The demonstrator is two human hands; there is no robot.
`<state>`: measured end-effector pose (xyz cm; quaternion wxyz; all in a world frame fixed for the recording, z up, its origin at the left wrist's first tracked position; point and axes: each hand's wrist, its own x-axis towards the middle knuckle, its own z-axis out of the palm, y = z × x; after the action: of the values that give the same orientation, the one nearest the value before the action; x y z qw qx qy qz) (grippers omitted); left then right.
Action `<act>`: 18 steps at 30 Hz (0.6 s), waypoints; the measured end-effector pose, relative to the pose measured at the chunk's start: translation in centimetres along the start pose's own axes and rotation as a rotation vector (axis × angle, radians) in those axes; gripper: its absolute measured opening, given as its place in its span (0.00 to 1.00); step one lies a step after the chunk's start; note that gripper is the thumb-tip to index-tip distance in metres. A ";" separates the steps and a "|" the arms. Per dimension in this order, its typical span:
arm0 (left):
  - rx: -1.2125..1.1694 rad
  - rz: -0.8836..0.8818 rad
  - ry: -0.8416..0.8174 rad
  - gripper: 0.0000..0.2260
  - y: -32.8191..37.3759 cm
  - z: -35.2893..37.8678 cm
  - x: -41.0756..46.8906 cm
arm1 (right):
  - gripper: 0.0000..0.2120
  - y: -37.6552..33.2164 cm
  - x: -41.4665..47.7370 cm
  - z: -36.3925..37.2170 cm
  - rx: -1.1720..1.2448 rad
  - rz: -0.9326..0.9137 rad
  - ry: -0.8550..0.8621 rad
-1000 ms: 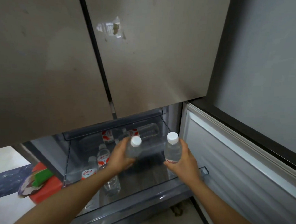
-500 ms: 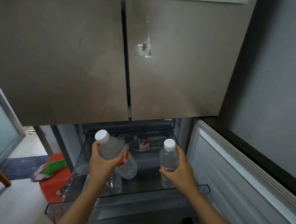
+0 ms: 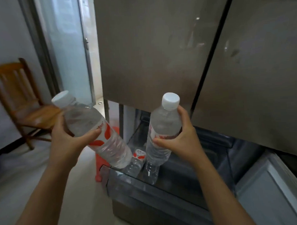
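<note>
While both arms reach forward in the head view, the left hand [image 3: 66, 142] grips the left bottle [image 3: 112, 147] round its upper half, thumb across the front and fingers curled behind, so the grip is clamped on the plastic. That bottle is tilted: its white cap [image 3: 62, 98] points up and to the left, and its base hangs over the left front corner of the drawer [image 3: 147, 186]. A red and white label wraps its middle.

The right hand [image 3: 182, 138] holds the right bottle [image 3: 163, 122] much the same way, thumb on the label and fingers wrapped round the far side just under the shoulder, clamped tight. This bottle stands nearly upright, neck up, above the drawer's left side. Whether its base touches anything below I cannot tell. The two held bottles are near each other but apart.

Down in the drawer, along its left edge, lie more clear bottles [image 3: 139, 155], one showing a red and white label; their number is hard to make out.

Closed grey fridge doors [image 3: 150, 53] fill the space above the drawer, and an open lower door [image 3: 265, 192] shows at the bottom right. Just left of the fridge, on the floor, sits a red stool [image 3: 98, 164]. A wooden chair [image 3: 21, 103] stands farther left by the wall, with a glass door [image 3: 69, 47] between chair and fridge
</note>
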<state>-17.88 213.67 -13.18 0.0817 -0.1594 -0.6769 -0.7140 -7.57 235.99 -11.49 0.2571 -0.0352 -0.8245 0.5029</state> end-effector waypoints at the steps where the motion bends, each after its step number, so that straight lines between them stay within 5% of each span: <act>1: 0.002 -0.003 0.039 0.30 0.2 -1.4 -0.1 | 0.40 -0.7 0.5 0.7 0.034 -0.017 -0.032; 4: 0.029 -0.047 0.134 0.34 0.3 -5.3 -0.7 | 0.39 -2.1 1.8 3.0 0.130 -0.041 -0.164; 13: 0.330 -0.200 0.459 0.26 -2.4 -14.4 -5.1 | 0.40 -1.4 4.8 16.4 0.235 0.005 -0.607; 18: 0.355 -0.299 0.619 0.35 -4.2 -19.1 -7.4 | 0.38 -0.5 4.4 24.9 0.208 0.006 -0.786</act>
<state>-14.58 194.25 -20.25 0.2034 0.1806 -0.7491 -0.6041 -22.70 216.90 -18.42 -0.0769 0.1833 -0.8045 0.5597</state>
